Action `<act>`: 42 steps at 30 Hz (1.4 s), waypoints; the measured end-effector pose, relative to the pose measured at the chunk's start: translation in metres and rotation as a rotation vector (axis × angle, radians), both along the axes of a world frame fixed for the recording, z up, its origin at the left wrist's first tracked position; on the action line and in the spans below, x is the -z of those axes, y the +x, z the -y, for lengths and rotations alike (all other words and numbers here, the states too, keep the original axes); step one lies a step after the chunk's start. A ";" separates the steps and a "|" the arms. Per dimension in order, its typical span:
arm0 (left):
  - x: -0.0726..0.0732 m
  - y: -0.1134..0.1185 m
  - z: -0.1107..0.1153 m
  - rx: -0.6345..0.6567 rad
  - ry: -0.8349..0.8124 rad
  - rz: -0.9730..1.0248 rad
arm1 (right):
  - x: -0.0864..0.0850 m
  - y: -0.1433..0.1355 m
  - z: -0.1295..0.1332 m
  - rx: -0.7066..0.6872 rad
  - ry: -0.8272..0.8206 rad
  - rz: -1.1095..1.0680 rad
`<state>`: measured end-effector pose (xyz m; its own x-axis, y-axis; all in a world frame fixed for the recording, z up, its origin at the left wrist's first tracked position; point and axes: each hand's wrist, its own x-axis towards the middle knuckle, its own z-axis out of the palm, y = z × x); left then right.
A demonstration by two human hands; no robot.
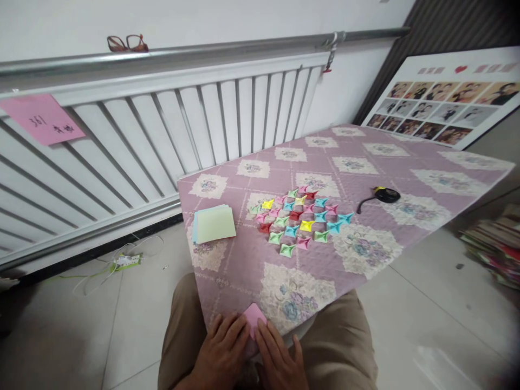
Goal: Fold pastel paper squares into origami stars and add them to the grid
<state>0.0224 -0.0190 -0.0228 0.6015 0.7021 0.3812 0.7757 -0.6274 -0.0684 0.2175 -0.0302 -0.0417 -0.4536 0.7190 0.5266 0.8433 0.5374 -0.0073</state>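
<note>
A small piece of pink paper [254, 313], apparently folded, lies flat at the near corner of the table. My left hand [225, 346] rests on its left edge with the fingers stretched out. From the other side, my right hand [279, 352] lays extended fingers on the paper's right edge, its thumb apart. Farther in, rows of small folded paper pieces [295, 215] in green, pink, yellow, blue and red sit on the cloth. To their left is a stack of paper sheets [216, 224], pale green on top with blue showing beneath.
A purple floral cloth [247, 276] covers the table. Near its right edge lies a black-and-yellow object [385, 194] with a strap. A photo board [450, 103] leans at the back right. Behind are a white radiator [227, 114] and a pipe with glasses [128, 43] on it.
</note>
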 end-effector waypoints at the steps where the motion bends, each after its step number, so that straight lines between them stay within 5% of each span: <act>1: 0.000 0.000 0.000 -0.010 0.018 0.009 | 0.001 0.000 0.001 0.006 0.008 -0.003; 13: -0.002 0.002 0.005 -0.104 -0.039 0.081 | 0.006 0.002 0.010 0.094 -0.046 0.020; 18: -0.011 0.003 0.002 -0.117 -0.202 0.109 | -0.012 0.002 -0.001 0.108 -0.116 -0.005; 25: -0.034 0.013 -0.028 -0.250 -0.590 0.160 | -0.039 -0.012 -0.037 0.268 -0.473 -0.148; 31: -0.049 0.023 -0.048 -0.367 -0.720 0.105 | -0.056 -0.014 -0.055 0.344 -0.625 -0.066; 42: -0.040 0.021 -0.052 -0.334 -0.759 0.160 | -0.056 -0.013 -0.056 0.297 -0.689 -0.186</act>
<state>0.0436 0.0334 0.0172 0.2960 0.9334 -0.2029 0.8931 -0.1951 0.4053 0.2041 0.0260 0.0147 -0.1389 0.9897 -0.0356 0.9035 0.1119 -0.4137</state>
